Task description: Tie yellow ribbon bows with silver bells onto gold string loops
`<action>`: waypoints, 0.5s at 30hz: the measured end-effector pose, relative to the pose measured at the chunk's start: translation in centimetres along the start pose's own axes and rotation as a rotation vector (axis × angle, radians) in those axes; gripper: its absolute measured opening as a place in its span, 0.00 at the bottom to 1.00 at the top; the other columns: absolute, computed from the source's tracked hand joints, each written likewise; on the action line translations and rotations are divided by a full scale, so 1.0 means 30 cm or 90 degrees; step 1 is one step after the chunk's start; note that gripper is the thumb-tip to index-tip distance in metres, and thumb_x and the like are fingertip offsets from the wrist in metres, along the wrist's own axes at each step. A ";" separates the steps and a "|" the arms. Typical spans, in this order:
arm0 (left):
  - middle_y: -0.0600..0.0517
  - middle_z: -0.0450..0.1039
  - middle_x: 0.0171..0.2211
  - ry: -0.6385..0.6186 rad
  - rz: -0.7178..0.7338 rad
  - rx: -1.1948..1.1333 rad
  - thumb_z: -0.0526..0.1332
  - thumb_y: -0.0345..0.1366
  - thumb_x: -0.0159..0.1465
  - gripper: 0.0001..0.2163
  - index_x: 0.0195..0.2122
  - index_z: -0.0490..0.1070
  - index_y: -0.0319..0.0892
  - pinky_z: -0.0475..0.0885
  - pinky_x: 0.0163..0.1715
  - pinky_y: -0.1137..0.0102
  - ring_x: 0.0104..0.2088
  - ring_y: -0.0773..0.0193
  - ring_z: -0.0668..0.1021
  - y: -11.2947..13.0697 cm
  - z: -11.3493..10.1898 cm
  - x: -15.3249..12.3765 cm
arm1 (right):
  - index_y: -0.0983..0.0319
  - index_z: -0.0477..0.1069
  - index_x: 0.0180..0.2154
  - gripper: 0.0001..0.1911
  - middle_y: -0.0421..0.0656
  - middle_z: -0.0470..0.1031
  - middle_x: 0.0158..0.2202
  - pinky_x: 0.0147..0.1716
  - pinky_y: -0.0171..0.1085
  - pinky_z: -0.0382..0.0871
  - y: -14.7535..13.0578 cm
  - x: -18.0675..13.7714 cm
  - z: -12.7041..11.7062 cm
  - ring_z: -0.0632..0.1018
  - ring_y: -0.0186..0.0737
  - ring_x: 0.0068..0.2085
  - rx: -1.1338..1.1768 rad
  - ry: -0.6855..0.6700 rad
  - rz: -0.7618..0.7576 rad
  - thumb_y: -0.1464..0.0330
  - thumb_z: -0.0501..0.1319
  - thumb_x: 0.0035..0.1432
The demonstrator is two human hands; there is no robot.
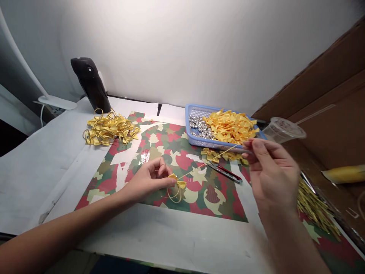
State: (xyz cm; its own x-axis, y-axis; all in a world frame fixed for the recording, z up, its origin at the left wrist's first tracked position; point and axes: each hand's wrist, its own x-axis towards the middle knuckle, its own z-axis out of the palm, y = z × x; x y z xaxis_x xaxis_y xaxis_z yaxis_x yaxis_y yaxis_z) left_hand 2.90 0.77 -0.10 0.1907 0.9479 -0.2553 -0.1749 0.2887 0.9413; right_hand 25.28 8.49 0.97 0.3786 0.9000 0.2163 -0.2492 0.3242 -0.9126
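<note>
My left hand (156,176) pinches a small yellow ribbon bow (180,184) between thumb and finger, low over the patterned sheet. Below the bow hangs a thin gold loop (174,197). From the bow a fine yellow cord (217,156) runs up to the right in a straight line. Its far end is pinched in the closed fingertips of my right hand (270,167), which is raised higher. Under the cord lie thread snips (225,173) with red and black handles. Several loose yellow bows (210,154) rest just behind them.
A blue basket (187,125) holds yellow bows and silver bells. At left, a pile of looped bows (110,129) sits before a dark upright bottle-like object (92,85). A clear plastic cup (282,129), gold cords (316,209) and a cardboard wall (330,76) are at right.
</note>
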 end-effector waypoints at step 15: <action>0.59 0.67 0.24 0.003 -0.008 0.009 0.65 0.28 0.52 0.17 0.21 0.52 0.41 0.64 0.26 0.76 0.24 0.75 0.67 -0.005 0.000 0.002 | 0.63 0.72 0.17 0.18 0.35 0.74 0.20 0.21 0.21 0.69 -0.076 0.081 -0.032 0.73 0.24 0.23 0.063 0.163 -0.101 0.65 0.76 0.19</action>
State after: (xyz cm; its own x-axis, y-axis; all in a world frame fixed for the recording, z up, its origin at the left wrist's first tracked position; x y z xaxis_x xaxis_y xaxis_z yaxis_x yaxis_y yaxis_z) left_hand 2.94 0.77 -0.27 0.1883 0.9447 -0.2685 -0.1585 0.2990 0.9410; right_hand 27.64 9.66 3.23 0.6287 0.7374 0.2469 -0.2499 0.4922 -0.8338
